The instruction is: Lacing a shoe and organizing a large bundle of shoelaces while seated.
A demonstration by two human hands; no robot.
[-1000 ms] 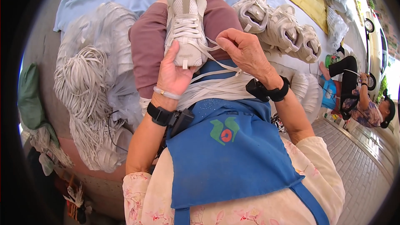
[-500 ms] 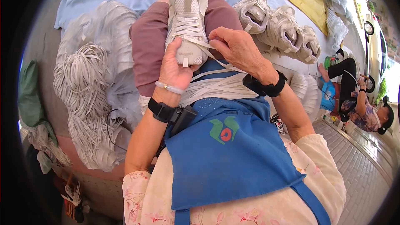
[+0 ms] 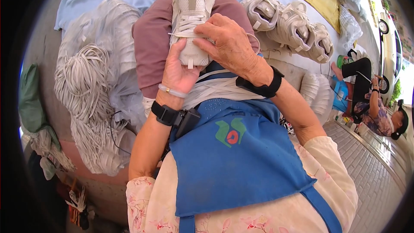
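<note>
A pale grey-and-white sneaker [image 3: 192,2] rests between my knees with its toe pointing away from me. My left hand [image 3: 179,73] grips it around the heel end, thumb along the side near the tongue. Over the upper part of the tongue, my right hand [image 3: 233,45] has its fingers and thumb bent around a flat off-white shoelace [image 3: 185,36]. One lace end pokes out past the shoe's left edge, and a loop curves out to the right of my hand. The fingers partly hide the lacing. More loose laces [image 3: 211,92] lie across my lap on the blue apron [image 3: 241,172].
Several similar sneakers [image 3: 293,26] stand at the upper right, near a yellow cloth [image 3: 317,0]. At left lie a big bundle of laces [image 3: 84,77] and clear plastic bags [image 3: 125,73]. A green bag [image 3: 32,99] sits farther left. Another person [image 3: 375,108] sits at far right.
My right hand has moved left, from beside the shoe to over its tongue, bringing the lace across. A lace end now sticks out on the left side. My left hand keeps its hold.
</note>
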